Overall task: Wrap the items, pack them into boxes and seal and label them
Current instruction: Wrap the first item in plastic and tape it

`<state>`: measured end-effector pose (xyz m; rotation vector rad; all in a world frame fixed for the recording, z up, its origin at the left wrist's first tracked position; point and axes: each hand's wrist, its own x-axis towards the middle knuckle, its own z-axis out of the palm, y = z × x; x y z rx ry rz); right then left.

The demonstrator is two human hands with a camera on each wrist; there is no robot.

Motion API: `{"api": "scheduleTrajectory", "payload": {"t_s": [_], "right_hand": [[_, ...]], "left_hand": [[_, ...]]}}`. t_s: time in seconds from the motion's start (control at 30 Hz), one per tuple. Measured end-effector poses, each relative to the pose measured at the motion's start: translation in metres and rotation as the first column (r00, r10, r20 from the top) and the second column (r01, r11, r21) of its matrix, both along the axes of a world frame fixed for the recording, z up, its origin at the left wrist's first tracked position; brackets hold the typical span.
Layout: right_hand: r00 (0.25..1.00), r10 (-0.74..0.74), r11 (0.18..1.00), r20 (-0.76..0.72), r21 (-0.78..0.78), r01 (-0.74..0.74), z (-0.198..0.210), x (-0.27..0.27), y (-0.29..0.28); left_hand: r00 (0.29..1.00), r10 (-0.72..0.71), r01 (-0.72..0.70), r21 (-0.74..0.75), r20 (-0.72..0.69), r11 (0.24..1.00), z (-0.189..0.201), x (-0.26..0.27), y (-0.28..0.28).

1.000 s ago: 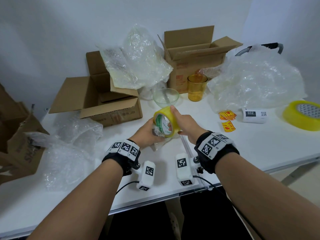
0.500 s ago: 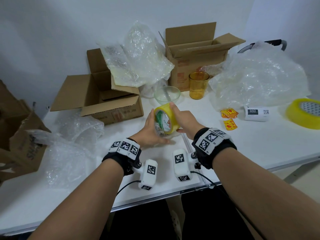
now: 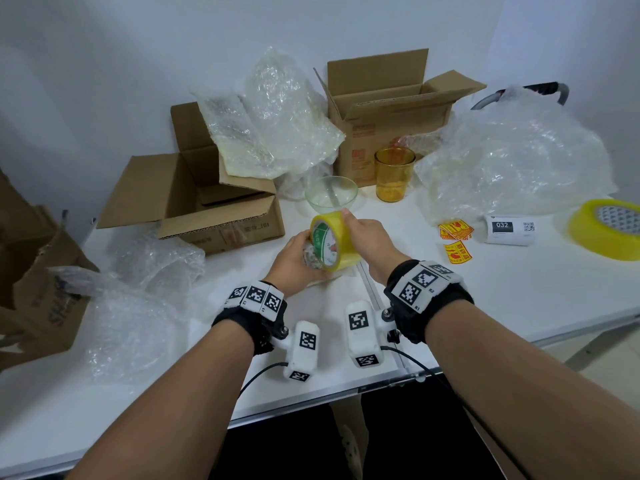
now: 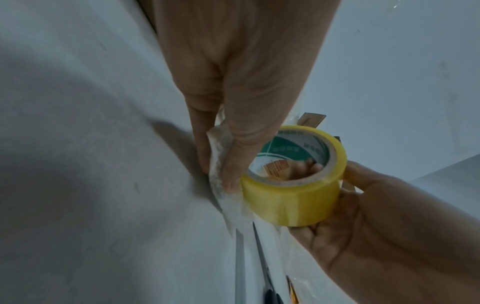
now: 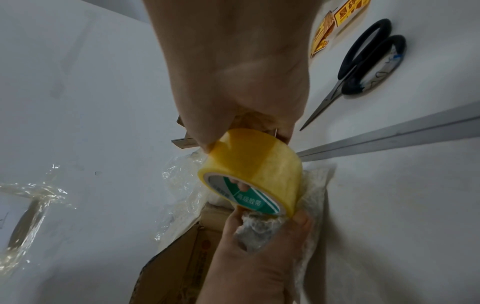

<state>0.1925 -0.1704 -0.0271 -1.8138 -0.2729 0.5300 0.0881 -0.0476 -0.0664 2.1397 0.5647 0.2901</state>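
From the head view, the right hand (image 3: 372, 240) grips a yellow tape roll (image 3: 334, 242) just above the white table (image 3: 519, 289), near its middle; the roll's axis runs left to right, its green-printed core facing left toward the left hand (image 3: 294, 261), whose fingers curl round a bubble-wrapped item (image 3: 311, 259) touching the roll; two open cardboard boxes (image 3: 221, 202) stand farther back, with a clear bowl (image 3: 330, 195) and an amber cup (image 3: 393, 174) between them; a larger tape roll (image 3: 606, 230) lies far right.

From the left wrist view, the left fingers (image 4: 233, 164) press together on the wrap beside the roll's rim; right fingertips show through the core.

From the right wrist view, the right thumb and fingers pinch the roll across its width; scissors (image 5: 363, 61) lie on the table to the right.
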Motion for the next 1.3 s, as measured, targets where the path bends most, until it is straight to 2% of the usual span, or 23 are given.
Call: {"api": "scheduleTrajectory", "payload": {"t_s": [0.3,0.47,0.63,0.83,1.0,1.17,1.3], "right_hand": [[1.000,0.026,1.000,0.018,0.002,-0.026,0.016,-0.001,0.001],[0.997,0.065,0.997,0.049,-0.054,-0.062,0.021,-0.006,-0.001],[0.995,0.094,0.995,0.031,-0.014,-0.094,0.017,-0.013,-0.003],[0.990,0.126,0.990,0.059,-0.079,-0.121,0.022,-0.015,-0.003],[0.983,0.149,0.977,0.106,-0.169,-0.129,0.033,-0.015,-0.004],[0.982,0.163,0.967,0.097,-0.213,-0.139,0.040,-0.016,-0.009],[0.984,0.164,0.961,0.071,-0.238,-0.143,0.042,-0.018,-0.015]], "left_hand": [[1.000,0.024,-0.024,-0.059,0.002,0.998,0.007,-0.001,-0.002],[0.999,0.046,-0.045,-0.056,0.009,0.997,0.006,0.000,-0.003],[0.999,0.054,-0.054,-0.061,-0.003,0.997,0.005,0.001,-0.001],[0.995,0.097,-0.097,-0.116,-0.003,0.989,0.005,0.002,-0.004],[0.995,0.096,-0.097,-0.034,-0.029,0.995,-0.001,0.007,0.000],[0.992,0.107,-0.098,0.115,-0.072,0.988,0.004,0.007,-0.002],[0.992,0.094,-0.087,0.090,-0.086,0.992,0.004,0.009,-0.002]]}}
